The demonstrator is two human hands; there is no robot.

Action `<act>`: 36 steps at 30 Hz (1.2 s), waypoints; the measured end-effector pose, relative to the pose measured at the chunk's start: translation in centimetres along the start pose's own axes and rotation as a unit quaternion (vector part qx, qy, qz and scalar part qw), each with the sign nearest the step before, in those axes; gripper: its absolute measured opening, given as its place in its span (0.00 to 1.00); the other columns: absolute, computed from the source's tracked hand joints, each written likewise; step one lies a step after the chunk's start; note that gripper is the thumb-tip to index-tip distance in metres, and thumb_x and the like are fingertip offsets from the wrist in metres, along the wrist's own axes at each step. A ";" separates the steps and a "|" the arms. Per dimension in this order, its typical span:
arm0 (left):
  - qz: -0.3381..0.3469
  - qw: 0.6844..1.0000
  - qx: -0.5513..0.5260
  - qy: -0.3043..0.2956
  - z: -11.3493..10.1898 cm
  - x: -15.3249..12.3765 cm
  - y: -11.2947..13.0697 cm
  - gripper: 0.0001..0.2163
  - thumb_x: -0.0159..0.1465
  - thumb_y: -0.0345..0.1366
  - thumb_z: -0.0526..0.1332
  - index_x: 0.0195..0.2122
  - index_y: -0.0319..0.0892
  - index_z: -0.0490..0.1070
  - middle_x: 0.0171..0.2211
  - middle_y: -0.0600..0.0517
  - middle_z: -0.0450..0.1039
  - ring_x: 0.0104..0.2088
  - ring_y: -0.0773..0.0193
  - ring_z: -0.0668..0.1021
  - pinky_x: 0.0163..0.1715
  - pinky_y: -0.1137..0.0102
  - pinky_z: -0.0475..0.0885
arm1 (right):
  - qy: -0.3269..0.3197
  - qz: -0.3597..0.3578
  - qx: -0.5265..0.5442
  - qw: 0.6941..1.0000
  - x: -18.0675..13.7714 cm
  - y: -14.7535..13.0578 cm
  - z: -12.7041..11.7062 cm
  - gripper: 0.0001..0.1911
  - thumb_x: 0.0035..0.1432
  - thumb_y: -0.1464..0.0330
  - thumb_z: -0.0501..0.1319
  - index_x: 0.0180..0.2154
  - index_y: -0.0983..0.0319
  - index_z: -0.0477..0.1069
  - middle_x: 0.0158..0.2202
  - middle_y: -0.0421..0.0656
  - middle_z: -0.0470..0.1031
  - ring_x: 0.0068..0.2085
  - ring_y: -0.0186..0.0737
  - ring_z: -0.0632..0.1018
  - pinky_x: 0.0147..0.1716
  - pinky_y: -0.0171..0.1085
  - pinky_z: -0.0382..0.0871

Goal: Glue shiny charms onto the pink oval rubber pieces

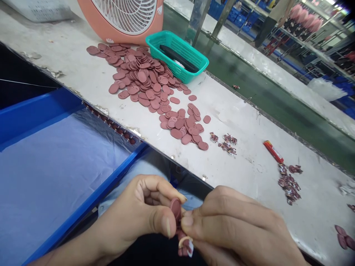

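Observation:
My left hand [141,218] and my right hand [235,227] meet at the bottom centre, below the table's near edge. Both are closed in a pinch on one small reddish-brown oval disc [175,208], held upright between the thumbs and fingers. A small pale ring and a reddish bit [185,245] hang just under the disc, between the two hands. A big heap of the same oval discs [144,79] lies on the white table [83,70], with a smaller cluster [185,127] nearer to me.
A blue bin [36,114] lined with clear plastic sits at left. A teal basket [177,55] holds a black tool beside an orange fan [124,18]. A red lighter [273,151] and piles of small dark red pieces [288,183] lie at right.

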State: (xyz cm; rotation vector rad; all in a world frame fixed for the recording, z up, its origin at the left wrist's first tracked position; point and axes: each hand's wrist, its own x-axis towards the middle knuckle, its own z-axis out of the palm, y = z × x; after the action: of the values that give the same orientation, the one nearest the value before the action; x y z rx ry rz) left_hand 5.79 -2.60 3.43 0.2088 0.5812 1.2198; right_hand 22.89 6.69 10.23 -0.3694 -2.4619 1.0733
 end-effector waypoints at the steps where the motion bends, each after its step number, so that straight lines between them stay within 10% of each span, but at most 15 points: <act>1: 0.006 1.000 0.001 -0.007 0.0 0.1 0.0 0.11 0.49 0.40 0.79 0.33 0.46 0.83 0.24 0.51 0.84 0.21 0.64 0.81 0.23 0.73 0.74 | 0.005 0.000 0.012 1.000 0.0 0.0 0.1 0.15 0.61 0.78 0.66 0.48 0.56 0.77 0.35 0.41 0.84 0.32 0.36 0.84 0.34 0.31 0.82; 19: -0.008 0.998 0.019 0.051 -1.9 1.6 -0.3 0.17 0.48 0.49 0.77 0.29 0.40 0.81 0.22 0.53 0.73 0.21 0.71 0.74 0.20 0.80 0.72 | 0.028 0.003 0.011 1.000 1.4 1.6 0.1 0.25 0.56 0.67 0.73 0.53 0.63 0.72 0.41 0.43 0.81 0.41 0.35 0.80 0.43 0.31 0.77; 36: -0.027 0.998 -0.009 0.063 -2.0 1.7 -0.5 0.16 0.50 0.47 0.78 0.26 0.39 0.81 0.19 0.55 0.72 0.17 0.77 0.71 0.21 0.84 0.72 | 0.060 0.009 0.053 0.997 1.0 3.1 1.7 0.04 0.61 0.74 0.68 0.40 0.63 0.79 0.33 0.43 0.80 0.35 0.34 0.79 0.36 0.32 0.75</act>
State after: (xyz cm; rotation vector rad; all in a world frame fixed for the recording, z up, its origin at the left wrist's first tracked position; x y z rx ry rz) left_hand 5.52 -1.51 1.01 0.1007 0.6805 1.1915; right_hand 21.39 8.06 7.18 -0.4109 -2.2912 1.1495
